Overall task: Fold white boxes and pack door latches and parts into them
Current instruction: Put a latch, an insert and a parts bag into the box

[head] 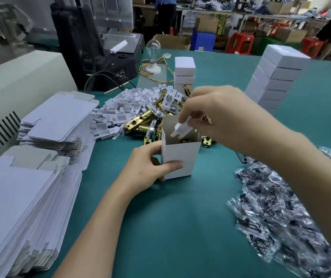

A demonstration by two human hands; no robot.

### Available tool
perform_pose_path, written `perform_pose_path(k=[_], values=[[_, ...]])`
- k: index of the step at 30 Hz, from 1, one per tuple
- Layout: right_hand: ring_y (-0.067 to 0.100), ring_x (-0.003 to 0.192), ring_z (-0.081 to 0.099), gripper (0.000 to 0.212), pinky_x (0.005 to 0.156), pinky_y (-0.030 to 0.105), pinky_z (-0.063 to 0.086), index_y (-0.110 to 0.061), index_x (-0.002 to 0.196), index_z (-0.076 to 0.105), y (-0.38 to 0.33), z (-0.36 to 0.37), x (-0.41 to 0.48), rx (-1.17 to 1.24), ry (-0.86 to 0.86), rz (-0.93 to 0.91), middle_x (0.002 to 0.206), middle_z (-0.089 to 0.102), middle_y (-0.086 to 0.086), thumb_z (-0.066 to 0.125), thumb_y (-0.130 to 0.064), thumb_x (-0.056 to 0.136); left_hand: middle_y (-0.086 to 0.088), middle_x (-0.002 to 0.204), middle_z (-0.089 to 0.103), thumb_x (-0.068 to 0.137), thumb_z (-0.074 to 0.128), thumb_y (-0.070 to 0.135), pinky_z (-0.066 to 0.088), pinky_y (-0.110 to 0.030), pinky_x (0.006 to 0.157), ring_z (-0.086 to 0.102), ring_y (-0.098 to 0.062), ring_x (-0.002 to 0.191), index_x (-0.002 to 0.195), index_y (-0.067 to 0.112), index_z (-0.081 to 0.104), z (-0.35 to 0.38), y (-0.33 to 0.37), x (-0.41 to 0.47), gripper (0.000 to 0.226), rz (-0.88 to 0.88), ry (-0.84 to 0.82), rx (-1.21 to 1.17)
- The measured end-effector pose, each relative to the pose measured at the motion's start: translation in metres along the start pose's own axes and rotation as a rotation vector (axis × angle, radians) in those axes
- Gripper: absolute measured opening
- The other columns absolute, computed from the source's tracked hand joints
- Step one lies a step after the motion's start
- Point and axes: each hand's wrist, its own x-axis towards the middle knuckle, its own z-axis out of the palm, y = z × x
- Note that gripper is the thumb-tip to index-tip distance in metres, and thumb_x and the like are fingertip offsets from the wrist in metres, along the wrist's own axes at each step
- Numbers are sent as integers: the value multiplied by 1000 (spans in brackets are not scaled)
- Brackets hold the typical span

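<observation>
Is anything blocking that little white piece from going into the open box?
Nothing visible does. The right hand pinches the white piece right at the mouth of the open box, while the left hand grips the box's side, clear of the opening.

The white box point(180, 157) stands upright on the counter point(180, 221), top open, in my left grip point(146, 167). My right grip point(212, 115) pinches a white card insert point(181, 128), tilted, at the box's mouth. Brass latches point(140, 121) lie heaped just behind the box; bagged parts point(271, 209) lie to its right.
</observation>
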Motion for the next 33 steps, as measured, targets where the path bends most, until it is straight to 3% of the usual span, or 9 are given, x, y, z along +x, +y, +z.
perform_pose_path(k=[6, 10, 14, 18, 21, 23, 26, 28, 33], values=[[19, 100, 63, 19, 82, 41, 52, -29, 110, 71, -16, 12, 9, -106, -146, -77, 110, 66, -9, 62, -17, 98, 20, 110, 74, 79, 88, 45, 63, -50, 53, 66, -13, 57, 109, 50, 72, 0, 1, 0, 34, -22, 2, 3], [23, 94, 63, 24, 79, 41, 53, -27, 108, 65, -17, 22, 15, -107, -155, -67, 102, 69, -5, 59, -8, 95, 20, 110, 74, 74, 85, 53, 64, -51, 55, 66, -14, 57, 108, 50, 73, 0, 3, -1, 36, -27, -2, -2], [17, 88, 66, 21, 80, 39, 53, -19, 101, 70, -13, 23, 12, 80, -151, -40, 93, 74, -7, 62, -2, 90, 19, 109, 75, 72, 83, 55, 62, -48, 55, 65, -14, 57, 108, 50, 73, -1, 3, -2, 37, -10, -1, 1], [8, 84, 70, 17, 78, 25, 56, -17, 102, 73, 13, 7, 1, 297, 98, 52, 91, 75, -7, 73, -5, 90, 19, 110, 75, 73, 82, 53, 59, -37, 54, 65, -13, 56, 108, 51, 73, -1, 2, -1, 37, 4, -4, 0], [8, 84, 70, 18, 75, 26, 57, -22, 105, 71, 56, -5, -3, 190, 269, 210, 91, 73, -8, 72, -9, 92, 19, 111, 75, 73, 81, 54, 58, -34, 57, 64, -12, 55, 110, 52, 73, -1, 1, 0, 37, 9, -13, -10], [13, 83, 69, 14, 77, 31, 56, -26, 98, 70, 85, -4, -4, 46, 149, 335, 90, 73, -5, 74, -13, 91, 18, 112, 76, 74, 81, 52, 59, -38, 61, 63, -12, 55, 111, 51, 73, -1, 0, 1, 38, 11, -16, -19], [15, 83, 69, 5, 80, 35, 59, -26, 93, 73, 111, 22, -8, -142, -276, 453, 94, 76, -5, 77, -25, 91, 16, 112, 76, 74, 82, 53, 60, -43, 62, 62, -13, 56, 112, 48, 74, 0, -1, 1, 39, 12, -23, -28], [15, 82, 69, 11, 72, 34, 60, -24, 96, 76, 122, 45, -12, -243, -502, 488, 91, 75, -7, 78, -32, 89, 13, 111, 76, 74, 83, 51, 59, -45, 62, 62, -15, 57, 113, 45, 74, 0, -2, 1, 40, 20, -33, -35], [21, 72, 63, 19, 53, 23, 44, -19, 87, 72, 136, 69, -15, -437, -738, 496, 77, 67, -4, 86, -30, 78, 10, 109, 77, 75, 84, 48, 56, -34, 60, 60, -17, 58, 112, 43, 76, 0, -4, 1, 38, 45, -57, -67]])
